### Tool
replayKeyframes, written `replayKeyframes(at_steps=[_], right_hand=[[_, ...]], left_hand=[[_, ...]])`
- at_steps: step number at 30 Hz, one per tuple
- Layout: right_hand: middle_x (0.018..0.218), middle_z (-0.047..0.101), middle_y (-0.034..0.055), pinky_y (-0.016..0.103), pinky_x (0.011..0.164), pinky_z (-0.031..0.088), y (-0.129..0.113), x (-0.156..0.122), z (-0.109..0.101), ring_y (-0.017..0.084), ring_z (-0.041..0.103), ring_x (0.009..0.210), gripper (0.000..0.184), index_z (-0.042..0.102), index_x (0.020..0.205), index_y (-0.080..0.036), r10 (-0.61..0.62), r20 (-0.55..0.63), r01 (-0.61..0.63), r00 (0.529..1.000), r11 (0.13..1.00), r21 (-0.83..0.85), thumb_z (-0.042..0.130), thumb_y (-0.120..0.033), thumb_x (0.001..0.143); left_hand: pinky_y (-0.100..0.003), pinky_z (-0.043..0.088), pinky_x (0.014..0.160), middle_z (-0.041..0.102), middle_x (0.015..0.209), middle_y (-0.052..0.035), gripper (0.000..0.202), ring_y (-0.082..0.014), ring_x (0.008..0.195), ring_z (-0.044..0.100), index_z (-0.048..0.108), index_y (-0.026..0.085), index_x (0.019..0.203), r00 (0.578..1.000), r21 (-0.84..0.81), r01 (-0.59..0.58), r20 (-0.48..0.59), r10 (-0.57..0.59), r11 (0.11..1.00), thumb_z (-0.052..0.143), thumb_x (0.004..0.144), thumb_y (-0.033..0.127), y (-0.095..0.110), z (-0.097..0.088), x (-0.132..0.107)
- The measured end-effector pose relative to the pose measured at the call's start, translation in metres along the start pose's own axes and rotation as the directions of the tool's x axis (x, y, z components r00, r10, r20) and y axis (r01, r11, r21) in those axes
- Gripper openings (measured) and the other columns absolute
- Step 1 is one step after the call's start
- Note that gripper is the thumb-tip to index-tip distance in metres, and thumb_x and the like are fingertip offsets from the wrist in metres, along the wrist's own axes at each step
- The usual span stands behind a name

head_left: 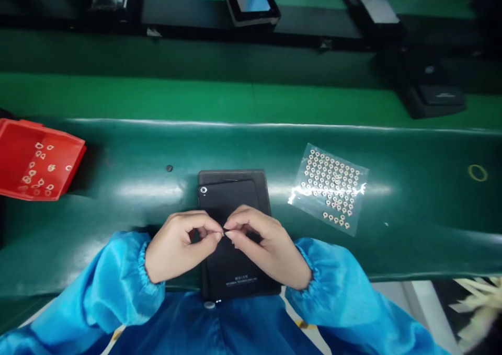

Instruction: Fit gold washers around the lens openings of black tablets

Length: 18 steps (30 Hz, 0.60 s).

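Observation:
A black tablet (229,201) lies back side up in front of me, its camera at the upper left corner and pale print near the lower end. Another dark flat piece shows from under its top and right edges. Over the tablet's middle, my left hand (184,242) and my right hand (266,242) meet fingertip to fingertip. Each pinches thumb against index finger. Something tiny sits between the fingertips, too small to name. To the right lies a clear sheet (331,187) bearing rows of small ring-shaped stickers.
At the left stands a red bin (43,161) with ring-shaped pieces in it. A small dark round piece (169,168) lies beyond the tablet. A yellowish ring (477,172) is far right. Several devices, including a screen-up tablet (251,2), rest along the back; a black box (435,96) is back right.

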State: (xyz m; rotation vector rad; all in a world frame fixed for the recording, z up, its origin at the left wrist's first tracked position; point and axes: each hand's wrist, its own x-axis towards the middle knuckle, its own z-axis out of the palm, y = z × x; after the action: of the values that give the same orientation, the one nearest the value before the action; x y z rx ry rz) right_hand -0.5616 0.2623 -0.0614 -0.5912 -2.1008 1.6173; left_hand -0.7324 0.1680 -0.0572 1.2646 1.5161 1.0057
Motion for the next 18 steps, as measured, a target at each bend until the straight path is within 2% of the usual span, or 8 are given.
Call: replayKeyframes(at_steps=[7, 10, 12, 13, 15, 16, 17, 18], right_hand=[[0.085, 0.061, 0.0047, 0.026, 0.066, 0.050, -0.013, 0.017, 0.010, 0.015, 0.059, 0.076, 0.013, 0.059, 0.096, -0.019, -0.180, 0.197, 0.220, 0.964, 0.953, -0.206, 0.048, -0.012, 0.096], [0.083, 0.062, 0.0053, 0.028, 0.060, 0.048, -0.021, 0.024, 0.019, 0.017, 0.057, 0.071, 0.017, 0.059, 0.093, -0.018, -0.285, 0.375, 0.414, 0.882, 0.848, -0.330, 0.044, -0.013, 0.098], [0.081, 0.062, 0.0049, 0.030, 0.058, 0.047, -0.022, 0.029, 0.026, 0.017, 0.056, 0.068, 0.022, 0.059, 0.090, -0.019, -0.378, 0.427, 0.531, 0.822, 0.780, -0.331, 0.040, -0.012, 0.098], [0.080, 0.062, 0.0043, 0.030, 0.058, 0.048, -0.022, 0.032, 0.029, 0.017, 0.055, 0.067, 0.023, 0.059, 0.089, -0.019, -0.415, 0.427, 0.562, 0.804, 0.766, -0.312, 0.039, -0.012, 0.098], [0.083, 0.062, 0.0044, 0.031, 0.061, 0.050, -0.018, 0.039, 0.030, 0.017, 0.056, 0.069, 0.020, 0.057, 0.090, -0.021, -0.431, 0.353, 0.538, 0.831, 0.784, -0.309, 0.041, -0.014, 0.097], [0.086, 0.062, 0.0048, 0.031, 0.062, 0.051, -0.015, 0.043, 0.028, 0.018, 0.058, 0.073, 0.016, 0.057, 0.091, -0.023, -0.404, 0.295, 0.488, 0.866, 0.808, -0.329, 0.043, -0.016, 0.097], [0.090, 0.061, 0.0055, 0.031, 0.065, 0.052, -0.010, 0.048, 0.025, 0.018, 0.060, 0.078, 0.012, 0.056, 0.091, -0.023, -0.355, 0.231, 0.418, 0.906, 0.837, -0.353, 0.046, -0.017, 0.096], [0.094, 0.060, 0.0062, 0.031, 0.069, 0.052, -0.005, 0.052, 0.021, 0.019, 0.061, 0.083, 0.009, 0.055, 0.091, -0.024, -0.298, 0.166, 0.339, 0.940, 0.865, -0.371, 0.049, -0.018, 0.095]], left_hand=[[-0.018, 0.040, 0.052, 0.059, 0.061, 0.0016, 0.011, -0.0070, 0.054, 0.050, 0.064, 0.016, 0.070, 0.988, -0.193, 0.148, 0.073, -0.136, 0.970, 0.058, 0.079, 0.015, -0.005, -0.015, -0.010], [-0.019, 0.043, 0.051, 0.059, 0.059, 0.0015, 0.009, -0.0072, 0.050, 0.052, 0.062, 0.015, 0.071, 0.931, -0.415, 0.340, 0.276, -0.240, 0.844, 0.061, 0.077, 0.021, -0.011, -0.027, -0.020], [-0.020, 0.046, 0.050, 0.062, 0.061, 0.0000, 0.013, -0.0087, 0.050, 0.055, 0.063, 0.015, 0.073, 0.923, -0.436, 0.367, 0.281, -0.264, 0.822, 0.062, 0.077, 0.027, -0.016, -0.050, -0.029], [-0.021, 0.047, 0.050, 0.064, 0.063, -0.0010, 0.015, -0.0097, 0.052, 0.057, 0.064, 0.015, 0.074, 0.946, -0.371, 0.321, 0.176, -0.273, 0.871, 0.061, 0.079, 0.029, -0.019, -0.066, -0.035], [-0.024, 0.050, 0.057, 0.066, 0.069, -0.0018, 0.019, -0.0118, 0.059, 0.060, 0.065, 0.017, 0.077, 0.943, 0.006, 0.218, -0.259, -0.209, 0.976, 0.057, 0.084, 0.033, -0.024, -0.108, -0.049], [-0.025, 0.050, 0.062, 0.067, 0.072, -0.0015, 0.020, -0.0127, 0.065, 0.061, 0.065, 0.018, 0.076, 0.865, 0.255, 0.229, -0.495, -0.076, 0.939, 0.057, 0.086, 0.034, -0.027, -0.130, -0.057], [-0.027, 0.049, 0.066, 0.065, 0.072, -0.0001, 0.021, -0.0133, 0.068, 0.060, 0.063, 0.018, 0.074, 0.740, 0.467, 0.332, -0.668, 0.081, 0.819, 0.059, 0.085, 0.035, -0.030, -0.151, -0.064], [-0.028, 0.046, 0.067, 0.062, 0.069, 0.0013, 0.022, -0.0135, 0.068, 0.056, 0.061, 0.018, 0.069, 0.666, 0.540, 0.412, -0.729, 0.162, 0.734, 0.065, 0.081, 0.036, -0.033, -0.167, -0.069]])
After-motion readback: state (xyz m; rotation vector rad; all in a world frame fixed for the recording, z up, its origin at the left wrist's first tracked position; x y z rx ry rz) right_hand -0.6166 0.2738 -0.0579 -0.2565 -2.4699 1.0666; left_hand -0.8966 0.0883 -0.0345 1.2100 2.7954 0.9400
